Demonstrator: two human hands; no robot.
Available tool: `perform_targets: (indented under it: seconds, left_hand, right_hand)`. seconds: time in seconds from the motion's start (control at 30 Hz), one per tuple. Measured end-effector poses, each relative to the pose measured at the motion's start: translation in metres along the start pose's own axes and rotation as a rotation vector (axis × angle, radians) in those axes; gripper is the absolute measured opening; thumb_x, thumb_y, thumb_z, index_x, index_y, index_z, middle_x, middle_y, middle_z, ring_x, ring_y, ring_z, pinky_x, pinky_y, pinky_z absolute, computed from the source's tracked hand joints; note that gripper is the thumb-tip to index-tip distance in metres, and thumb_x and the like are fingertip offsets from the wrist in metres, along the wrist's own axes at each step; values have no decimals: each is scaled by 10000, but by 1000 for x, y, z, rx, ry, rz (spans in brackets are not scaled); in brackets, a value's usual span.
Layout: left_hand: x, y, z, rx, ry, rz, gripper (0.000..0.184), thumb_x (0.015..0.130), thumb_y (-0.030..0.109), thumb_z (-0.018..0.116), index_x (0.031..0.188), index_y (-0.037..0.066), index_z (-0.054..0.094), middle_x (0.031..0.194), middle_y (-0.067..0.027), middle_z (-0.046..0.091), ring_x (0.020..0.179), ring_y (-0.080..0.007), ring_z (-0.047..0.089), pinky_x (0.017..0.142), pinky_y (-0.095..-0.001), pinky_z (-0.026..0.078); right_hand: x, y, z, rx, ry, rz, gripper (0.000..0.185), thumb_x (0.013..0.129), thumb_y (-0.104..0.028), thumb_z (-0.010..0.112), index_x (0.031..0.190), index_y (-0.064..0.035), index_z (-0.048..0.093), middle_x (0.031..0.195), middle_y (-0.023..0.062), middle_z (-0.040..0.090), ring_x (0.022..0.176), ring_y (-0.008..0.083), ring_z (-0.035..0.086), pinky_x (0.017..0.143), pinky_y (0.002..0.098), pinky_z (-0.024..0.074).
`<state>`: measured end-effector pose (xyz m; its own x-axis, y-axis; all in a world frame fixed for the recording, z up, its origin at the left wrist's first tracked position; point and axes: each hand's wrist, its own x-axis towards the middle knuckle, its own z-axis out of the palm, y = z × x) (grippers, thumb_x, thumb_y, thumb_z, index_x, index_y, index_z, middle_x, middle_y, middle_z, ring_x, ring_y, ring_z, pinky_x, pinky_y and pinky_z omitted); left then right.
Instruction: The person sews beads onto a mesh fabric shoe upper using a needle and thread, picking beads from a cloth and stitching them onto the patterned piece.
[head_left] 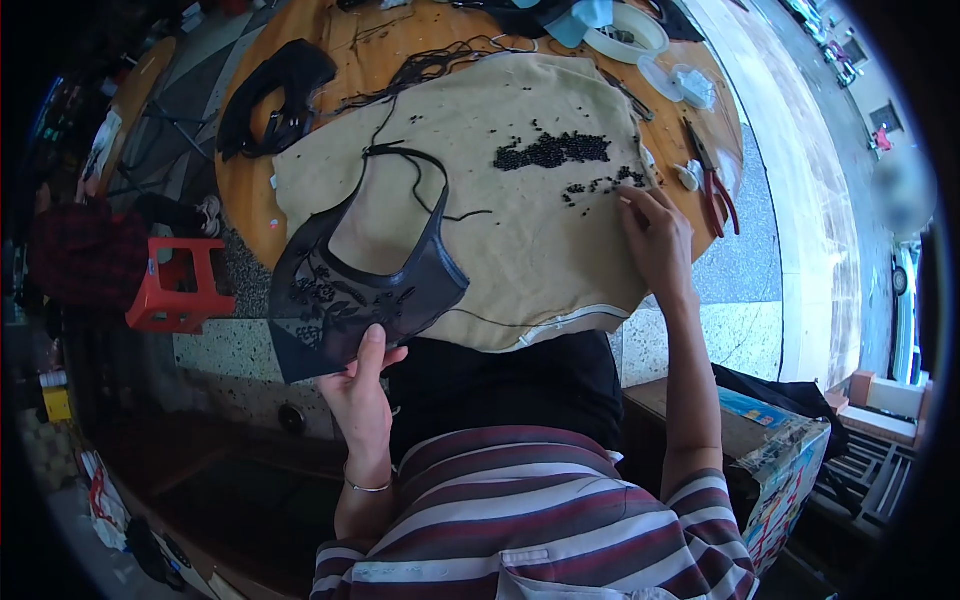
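My left hand [366,385] grips the lower edge of a black sheer fabric piece [345,265], thumb on top. Dark beaded flower and leaf shapes decorate it, and a narrow band curves up to a knotted cord. It lies partly over a beige cloth [545,240]. At the cloth's right side, my right hand [657,235] is closed in a pinch beside scattered black beads [603,185]; anything between its fingertips is too small to make out. A denser heap of black beads [552,151] lies just above on the cloth.
Red-handled pliers [712,185] rest on the round wooden table [250,200] at right. A tape roll [628,35], black cords [430,68] and another black piece [275,95] lie around the cloth. A red stool [180,285] stands left, a cardboard box [775,440] right.
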<state>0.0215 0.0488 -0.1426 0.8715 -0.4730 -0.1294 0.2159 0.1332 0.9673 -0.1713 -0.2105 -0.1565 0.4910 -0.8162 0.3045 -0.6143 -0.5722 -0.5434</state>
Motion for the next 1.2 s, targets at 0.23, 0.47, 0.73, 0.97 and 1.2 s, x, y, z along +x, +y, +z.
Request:
perform_targets:
  seconds: [0.23,0.47,0.73,0.97,1.2]
  left_hand:
    - [0,0,-5,-50,-29,-62,157,847,-11,617,1004,-21,620,907,-73,641,718,-104,622,635,-249,576]
    - [4,-5,-13,-95,-118,-32,174,828,-43,633,1001,-32,622,923,-87,652,772,-131,644,696,-263,577]
    - [5,-9,-17,-88,-147,-39,187,824,-33,648,1009,-29,617,942,-89,650,816,-127,639,708,-262,572]
    - [5,-10,-17,-97,-147,-33,187,825,-34,646,1008,-29,613,931,-86,647,806,-119,632,703,-258,569]
    - [5,-11,-17,-108,-146,-28,178,831,-31,640,1008,-29,618,928,-85,646,801,-117,631,702,-255,564]
  right_hand:
    - [9,-6,-4,-150,-80,-188,187,823,-27,541,977,-17,646,847,152,571,783,340,602,714,409,459]
    - [-14,-69,-15,-32,-50,-125,93,850,-31,577,909,-11,645,821,113,588,680,237,608,610,332,477]
    - [-69,-160,48,621,-309,-246,134,790,0,673,923,-13,669,767,76,577,581,150,561,526,271,453]
    - [-70,-163,62,649,-317,-232,138,789,-6,675,927,-9,668,775,82,581,580,175,565,532,288,461]
    - [-70,-163,64,639,-340,-218,131,790,-6,667,922,-10,670,774,82,580,597,180,582,539,289,469]
